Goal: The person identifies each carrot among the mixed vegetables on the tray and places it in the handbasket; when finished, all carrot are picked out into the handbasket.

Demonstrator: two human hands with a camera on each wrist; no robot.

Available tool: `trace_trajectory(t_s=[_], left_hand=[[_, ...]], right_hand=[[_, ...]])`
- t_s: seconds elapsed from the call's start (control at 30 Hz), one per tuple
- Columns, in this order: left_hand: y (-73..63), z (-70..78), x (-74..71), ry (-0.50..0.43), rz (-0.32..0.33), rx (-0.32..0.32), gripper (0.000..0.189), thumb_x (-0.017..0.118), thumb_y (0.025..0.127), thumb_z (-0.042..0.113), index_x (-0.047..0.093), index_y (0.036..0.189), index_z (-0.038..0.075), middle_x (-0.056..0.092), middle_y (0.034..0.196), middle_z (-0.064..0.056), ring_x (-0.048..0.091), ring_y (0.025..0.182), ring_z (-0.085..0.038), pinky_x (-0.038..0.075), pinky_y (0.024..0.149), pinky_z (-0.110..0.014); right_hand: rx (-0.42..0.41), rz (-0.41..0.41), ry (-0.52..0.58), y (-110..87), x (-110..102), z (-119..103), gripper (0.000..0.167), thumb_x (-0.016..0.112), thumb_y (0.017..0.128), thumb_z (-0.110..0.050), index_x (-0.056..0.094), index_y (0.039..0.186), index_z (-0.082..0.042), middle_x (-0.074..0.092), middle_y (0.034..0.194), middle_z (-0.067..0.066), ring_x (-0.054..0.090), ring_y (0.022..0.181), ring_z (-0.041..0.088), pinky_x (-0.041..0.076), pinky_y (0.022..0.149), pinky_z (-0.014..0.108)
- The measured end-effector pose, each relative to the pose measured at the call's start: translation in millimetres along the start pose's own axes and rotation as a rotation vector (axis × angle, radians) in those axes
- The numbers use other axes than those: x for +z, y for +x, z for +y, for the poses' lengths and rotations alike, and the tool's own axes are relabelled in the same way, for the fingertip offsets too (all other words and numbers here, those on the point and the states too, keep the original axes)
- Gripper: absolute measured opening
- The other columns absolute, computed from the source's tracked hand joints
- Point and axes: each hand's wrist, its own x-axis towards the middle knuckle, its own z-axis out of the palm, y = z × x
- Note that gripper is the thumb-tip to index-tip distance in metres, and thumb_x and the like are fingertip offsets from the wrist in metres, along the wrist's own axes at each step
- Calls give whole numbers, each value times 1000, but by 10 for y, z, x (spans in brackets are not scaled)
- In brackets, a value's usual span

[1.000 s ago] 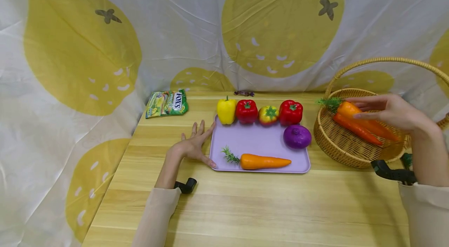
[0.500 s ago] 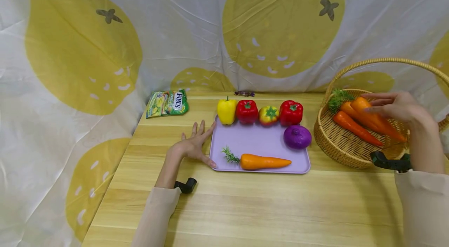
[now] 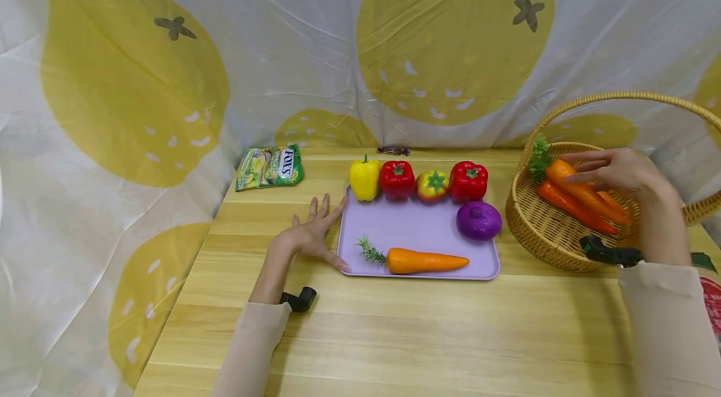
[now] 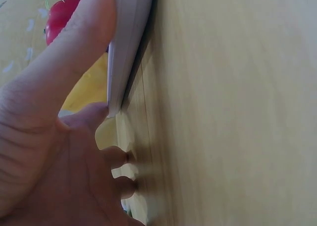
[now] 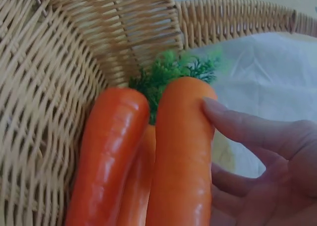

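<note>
With our right grip (image 3: 622, 170) we are pinching the upper orange carrot (image 3: 588, 194), clamped near its thick end, and holding it inside the wicker basket (image 3: 521, 231), above a second orange carrot (image 5: 136, 186) and beside a redder carrot (image 5: 109, 151). Our left grip (image 3: 310, 233) is spreading wide apart, touching the lilac tray (image 3: 394, 221) at its left rim. There a third orange carrot (image 3: 422, 260) is lying along the near side, and a purple onion (image 3: 479, 220) is resting at the right. The tabletop (image 3: 422, 334) is bearing both tray and basket.
</note>
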Motion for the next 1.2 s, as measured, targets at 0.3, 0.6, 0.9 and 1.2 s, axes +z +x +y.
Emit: trace_trajectory(t_s=[0.3,0.6,0.9,1.2], left_hand=[[-3,3,-2,-1,3,3,143,93,68,53,-8,167,30,-25,170,-19,-24,157,-45,-10,116,-82],[5,-3,3,-7,7,11,143,93,68,53,-8,167,29,-25,170,-19,-25,157,-45,-11,115,-83],[-6,-2,0,-2,2,11,144,93,68,54,-8,167,30,-26,170,-19,-26,157,-45,-11,116,-82],[-7,-1,7,-4,1,11,143,93,68,54,-8,167,31,-27,170,-17,-27,157,-43,-12,116,-81]], right_hand=[[-6,-120,43,52,30,-35,34,77,95,-30,70,126,-42,65,103,-42,65,90,-9,59,80,21],[-61,-217,-43,21,70,-44,55,77,94,-26,61,145,-9,68,137,20,66,96,-10,60,84,23],[-77,-336,-10,58,154,-78,56,77,94,-19,60,143,0,61,143,28,65,102,-9,60,88,25],[-33,-282,-94,125,182,-101,54,82,90,-22,66,139,-4,72,130,21,70,96,-1,61,86,27]])
